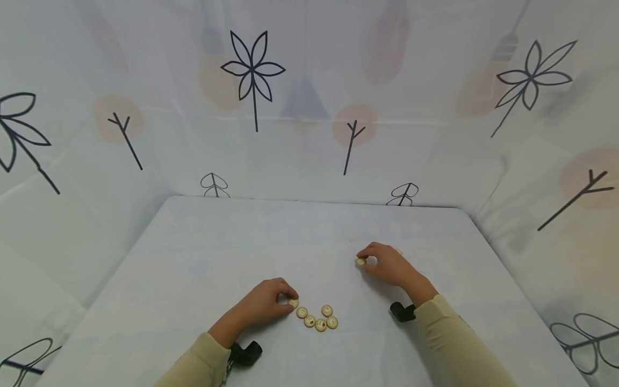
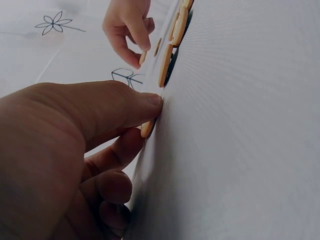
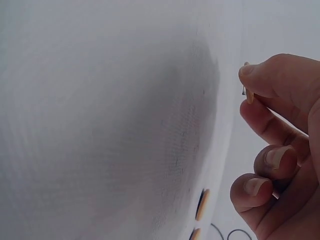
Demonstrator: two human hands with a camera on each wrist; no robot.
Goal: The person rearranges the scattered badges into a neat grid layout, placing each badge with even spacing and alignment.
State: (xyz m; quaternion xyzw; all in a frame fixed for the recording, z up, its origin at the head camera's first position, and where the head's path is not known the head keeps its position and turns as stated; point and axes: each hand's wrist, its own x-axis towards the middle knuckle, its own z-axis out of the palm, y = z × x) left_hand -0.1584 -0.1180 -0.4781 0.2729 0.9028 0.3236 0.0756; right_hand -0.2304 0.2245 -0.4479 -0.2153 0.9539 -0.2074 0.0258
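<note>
My left hand (image 1: 265, 302) pinches a small round wooden disc (image 1: 293, 303) between thumb and fingertip, right at the tabletop. In the left wrist view this disc (image 2: 146, 129) shows edge-on under the thumb. It sits at the left end of a curved, U-like row of several pale discs with dark marks, among them a front disc (image 1: 321, 325). Farther forward and to the right, my right hand (image 1: 389, 265) pinches another disc (image 1: 360, 262). The right wrist view shows that disc (image 3: 249, 92) tilted between thumb and index finger, with the other fingers curled.
Just behind the right hand, a further disc (image 1: 398, 251) partly shows. The white table (image 1: 232, 231) has rounded far corners and meets a patterned cloth backdrop (image 1: 300, 156). Black wrist devices (image 1: 247, 353) hang below both sleeves.
</note>
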